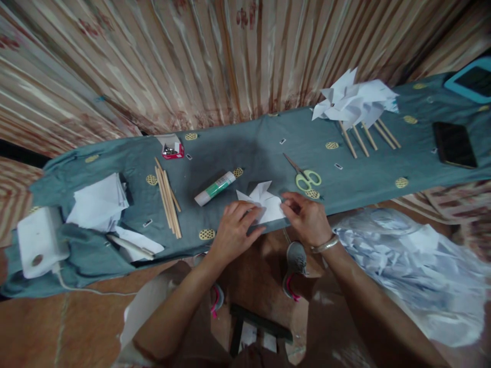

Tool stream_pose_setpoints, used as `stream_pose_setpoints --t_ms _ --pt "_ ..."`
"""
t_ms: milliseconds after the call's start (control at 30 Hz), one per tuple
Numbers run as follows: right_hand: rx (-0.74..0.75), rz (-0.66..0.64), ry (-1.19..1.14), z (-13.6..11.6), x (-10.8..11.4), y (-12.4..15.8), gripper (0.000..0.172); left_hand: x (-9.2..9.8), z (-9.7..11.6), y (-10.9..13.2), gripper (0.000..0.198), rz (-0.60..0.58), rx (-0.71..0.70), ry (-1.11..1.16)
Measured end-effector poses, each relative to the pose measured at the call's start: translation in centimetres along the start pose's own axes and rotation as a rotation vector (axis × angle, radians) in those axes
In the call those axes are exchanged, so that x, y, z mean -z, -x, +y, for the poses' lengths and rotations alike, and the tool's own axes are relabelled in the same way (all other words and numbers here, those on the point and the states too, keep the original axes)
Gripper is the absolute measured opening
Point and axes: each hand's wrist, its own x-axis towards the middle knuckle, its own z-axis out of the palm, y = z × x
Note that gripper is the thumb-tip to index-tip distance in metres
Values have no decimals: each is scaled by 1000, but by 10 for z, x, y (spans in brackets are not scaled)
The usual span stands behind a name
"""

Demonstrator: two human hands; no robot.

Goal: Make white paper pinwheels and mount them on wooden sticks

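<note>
A folded white paper pinwheel [264,200] lies at the near edge of a narrow table covered in blue-grey cloth [249,148]. My left hand [235,230] presses its fingers down on the paper's left side. My right hand [305,217], with a metal bracelet at the wrist, pinches the paper's right edge. Just left of the paper lies a glue stick [215,188], and a pair of yellow-handled scissors [305,176] lies just beyond my right hand.
Several wooden sticks [169,197] and a stack of white paper [99,204] lie to the left, beside a white box [38,243] and a small red box [172,148]. Finished pinwheels on sticks [356,110], a phone [454,144] and a tablet [470,79] lie right. A plastic bag of paper scraps [414,266] sits below.
</note>
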Motion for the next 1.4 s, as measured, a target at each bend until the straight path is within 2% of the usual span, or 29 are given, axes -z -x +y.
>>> stream_pose_setpoints --t_ms 133,333,500,600,700,800,933,1133,1300,1400 --pt "-45 -27 -26 -5 0 6 20 -2 5 3 24 -86 -16 -28" --pt "-44 -57 -21 -8 1 11 17 -4 1 1 15 -87 -23 -48" --pt "123 31 10 0 9 11 24 -8 0 -1 10 -51 -47 -41" --pt "272 -44 -68 6 12 10 28 -8 0 -1 12 -33 -25 -14" --pt "325 -165 -137 8 10 10 32 -6 0 -1 13 -6 4 7" --pt "313 -212 -174 9 5 10 27 -4 0 -1 13 -5 21 22" --pt "258 -189 -243 8 -1 6 10 -4 1 0 13 -12 24 44" --pt "188 -153 -355 4 -11 -2 8 1 -3 3 16 7 31 104" --pt "229 -108 -228 -4 -19 -2 10 8 -13 5 24 107 164 136" --pt "254 -81 -130 -10 -20 -1 11 7 -14 8 23 96 182 128"
